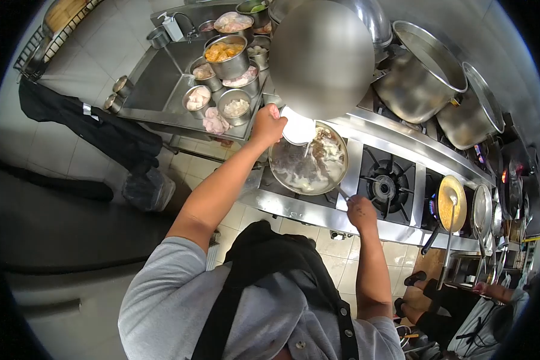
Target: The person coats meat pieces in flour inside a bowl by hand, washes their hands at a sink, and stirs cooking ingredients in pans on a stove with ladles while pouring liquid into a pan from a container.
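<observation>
A wide round pan (291, 174) sits on the stove in front of me, with brown and creamy white liquid inside. My left hand (270, 126) is closed on a white container (299, 127) tilted over the pan's far rim. A thin white stream runs from it into the pan. At the pan's near right side, my right hand (362, 214) is wrapped round the handle of a metal utensil (341, 191). The handle slants down into the liquid, which hides the utensil's head. A grey blurred disc covers the area just beyond the pan.
Right of the pan is a bare burner (385, 185), then a smaller pan (452, 201) with yellow food and a ladle. Large steel pots (423, 75) stand behind. Several metal tubs (231, 63) of food crowd the counter beside the sink (153, 84). A co-worker (480, 318) is at lower right.
</observation>
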